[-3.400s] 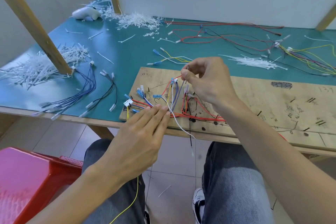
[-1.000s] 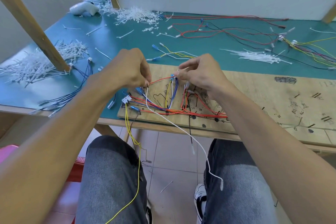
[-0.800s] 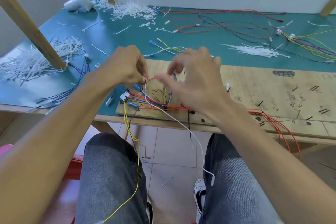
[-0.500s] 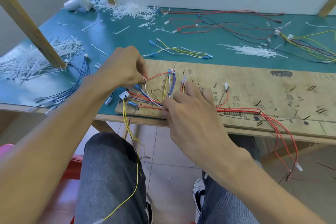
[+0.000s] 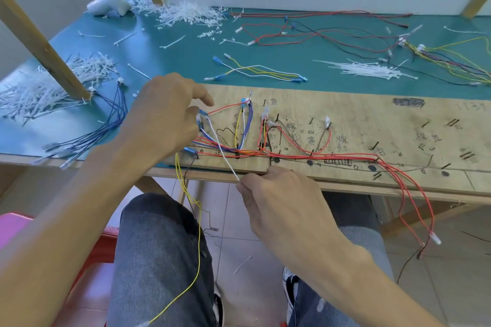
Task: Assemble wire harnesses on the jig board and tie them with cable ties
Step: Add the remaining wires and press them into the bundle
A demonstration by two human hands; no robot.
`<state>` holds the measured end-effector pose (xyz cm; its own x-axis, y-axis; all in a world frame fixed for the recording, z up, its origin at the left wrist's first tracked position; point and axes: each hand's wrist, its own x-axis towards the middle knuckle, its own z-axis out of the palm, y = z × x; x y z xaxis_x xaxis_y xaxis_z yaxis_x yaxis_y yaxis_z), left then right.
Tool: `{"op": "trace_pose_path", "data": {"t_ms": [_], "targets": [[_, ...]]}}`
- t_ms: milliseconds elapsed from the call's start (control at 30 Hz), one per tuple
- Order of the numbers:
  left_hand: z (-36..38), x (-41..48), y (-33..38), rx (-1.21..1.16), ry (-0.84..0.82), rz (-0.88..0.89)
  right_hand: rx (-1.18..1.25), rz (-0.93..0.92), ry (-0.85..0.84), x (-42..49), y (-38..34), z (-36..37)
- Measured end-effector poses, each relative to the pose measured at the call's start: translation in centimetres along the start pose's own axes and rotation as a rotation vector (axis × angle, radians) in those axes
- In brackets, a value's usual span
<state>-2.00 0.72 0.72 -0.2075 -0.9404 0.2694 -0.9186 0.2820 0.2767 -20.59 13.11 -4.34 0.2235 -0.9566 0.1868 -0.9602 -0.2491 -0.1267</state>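
A plywood jig board (image 5: 358, 119) lies at the front of the green table, with red, blue, yellow and white wires (image 5: 239, 141) routed round its pegs. My left hand (image 5: 164, 119) sits over the board's left end and pinches the blue-tipped end of a white wire (image 5: 220, 151). That wire runs taut down to my right hand (image 5: 276, 199), which pinches it just below the board's front edge. Red wires (image 5: 414, 194) hang off the board's front at the right. A yellow wire (image 5: 194, 233) dangles over my left knee.
White cable ties lie in heaps at the left (image 5: 39, 90), the back (image 5: 186, 12) and the right (image 5: 366, 71). Loose wires: blue bundle (image 5: 106, 125) left, a white-yellow set (image 5: 260, 73) behind the board, red and black ones (image 5: 318, 32) at the back. A wooden post (image 5: 45, 48) slants left.
My right hand left the board's pegs, slid down along the white wire and now pulls it tight below the front edge. My left hand stayed at the board's left end.
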Motion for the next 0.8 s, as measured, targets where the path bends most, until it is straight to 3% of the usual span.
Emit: {"op": "trace_pose_path", "data": {"t_ms": [367,667,800], "targets": [[1.3,2.0,-0.9,-0.034,-0.094,0.061,0.132,-0.054,0.017,0.5,-0.4,0.1],[0.1,2.7,0.3,0.465,-0.29,0.375,0.251,0.013,-0.113,-0.4,1.1,-2.0],[-0.1,0.0,1.4,0.514,-0.157,0.452,0.318,0.055,-0.137,-1.0,2.6,-2.8]]}}
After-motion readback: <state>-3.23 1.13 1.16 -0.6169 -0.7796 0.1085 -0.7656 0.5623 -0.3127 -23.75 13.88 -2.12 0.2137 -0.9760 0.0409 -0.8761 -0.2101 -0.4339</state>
